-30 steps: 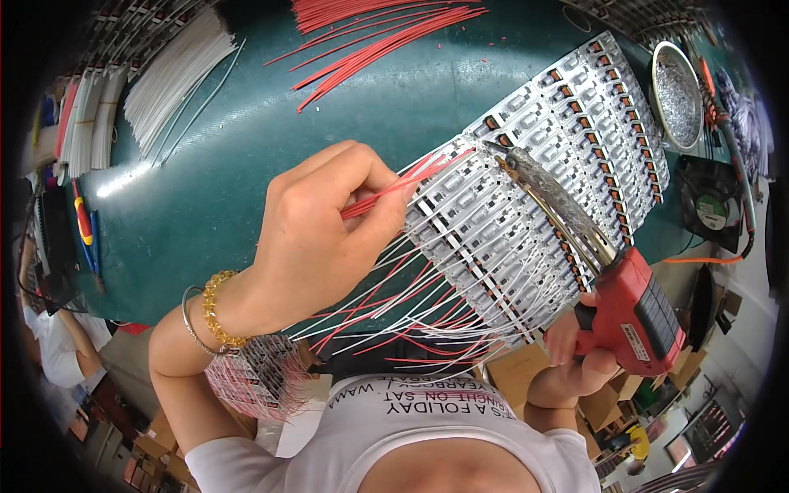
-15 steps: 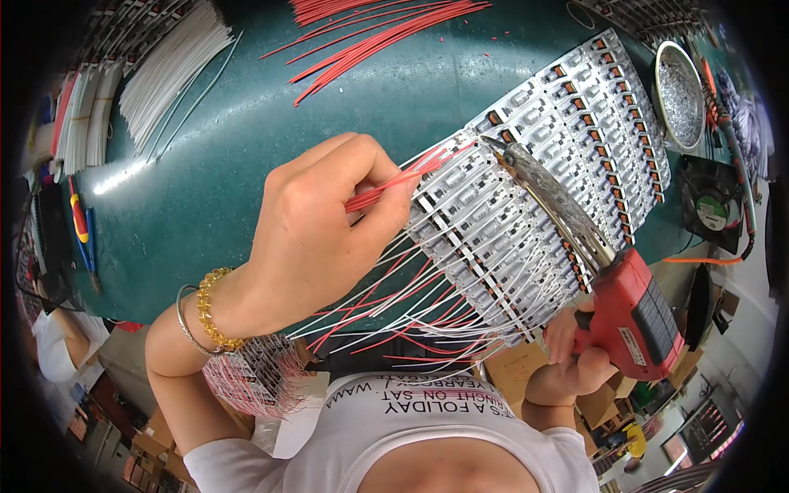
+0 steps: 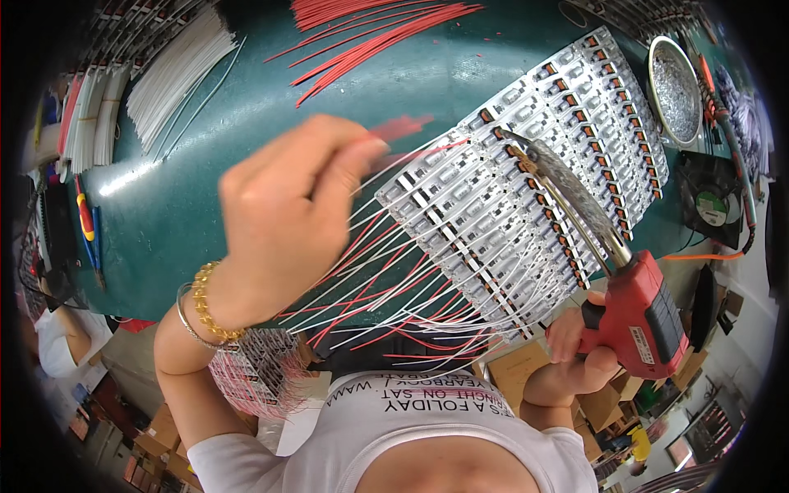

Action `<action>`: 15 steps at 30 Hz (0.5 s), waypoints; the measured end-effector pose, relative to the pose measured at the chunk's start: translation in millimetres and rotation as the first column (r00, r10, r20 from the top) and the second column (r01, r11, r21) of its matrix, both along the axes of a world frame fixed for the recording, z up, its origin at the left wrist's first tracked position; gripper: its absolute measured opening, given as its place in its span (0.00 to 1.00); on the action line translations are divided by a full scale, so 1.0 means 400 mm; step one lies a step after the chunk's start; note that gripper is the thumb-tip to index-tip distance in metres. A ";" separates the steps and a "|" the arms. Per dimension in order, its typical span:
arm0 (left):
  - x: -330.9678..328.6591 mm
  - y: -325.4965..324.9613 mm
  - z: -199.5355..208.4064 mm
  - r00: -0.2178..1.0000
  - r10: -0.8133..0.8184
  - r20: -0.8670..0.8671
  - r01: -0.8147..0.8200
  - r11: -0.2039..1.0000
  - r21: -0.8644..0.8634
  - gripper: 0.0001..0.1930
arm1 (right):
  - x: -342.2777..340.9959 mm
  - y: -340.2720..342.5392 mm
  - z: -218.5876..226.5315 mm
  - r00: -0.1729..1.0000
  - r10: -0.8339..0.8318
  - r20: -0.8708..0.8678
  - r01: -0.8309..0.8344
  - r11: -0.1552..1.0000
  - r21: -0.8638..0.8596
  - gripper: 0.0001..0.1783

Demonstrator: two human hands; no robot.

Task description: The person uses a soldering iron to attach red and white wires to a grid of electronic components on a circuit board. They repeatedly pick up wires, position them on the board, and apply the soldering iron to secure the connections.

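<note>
My left hand [image 3: 283, 214] is closed on a small bundle of red wires [image 3: 399, 128], smeared by motion, above the left edge of a panel of small circuit boards [image 3: 526, 156]. One red wire runs from near the fingers onto the panel's upper left edge. My right hand [image 3: 582, 359] grips a red and black soldering gun [image 3: 643, 316] by its handle. Its dark tip lies over the panel's upper left part, a little right of that wire's end. Many white and red wires [image 3: 386, 300] trail from the panel toward my body.
Loose red wires [image 3: 370, 53] lie at the back, with white wires [image 3: 177, 78] to their left. A screwdriver [image 3: 85, 215] and a blue-handled tool [image 3: 97, 238] rest at the left edge. On the right are a metal bowl [image 3: 675, 90] of silvery bits and a black fan [image 3: 711, 200].
My left hand has drawn back leftward with the wire bundle, leaving one red wire stretched toward the panel. The soldering gun's tip has shifted slightly right and up.
</note>
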State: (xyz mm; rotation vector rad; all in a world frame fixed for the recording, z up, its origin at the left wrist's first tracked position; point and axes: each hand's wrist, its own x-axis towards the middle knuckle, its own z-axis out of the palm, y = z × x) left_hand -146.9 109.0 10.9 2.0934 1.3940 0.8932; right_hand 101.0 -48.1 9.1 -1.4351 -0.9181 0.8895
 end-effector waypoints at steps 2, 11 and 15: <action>-0.023 0.020 -0.002 0.996 0.072 -0.056 -0.055 0.962 0.266 0.03 | -0.010 0.003 0.021 0.995 -0.096 -0.037 0.093 0.993 -0.067 0.46; 0.087 0.004 -0.016 0.986 -0.105 0.132 0.127 0.977 -0.174 0.05 | 0.011 -0.015 -0.008 0.999 0.021 -0.037 -0.021 1.000 0.010 0.44; 0.095 0.002 -0.018 0.992 -0.110 0.053 0.118 0.976 -0.181 0.06 | 0.009 -0.025 -0.008 0.999 -0.010 -0.053 0.007 0.999 -0.054 0.45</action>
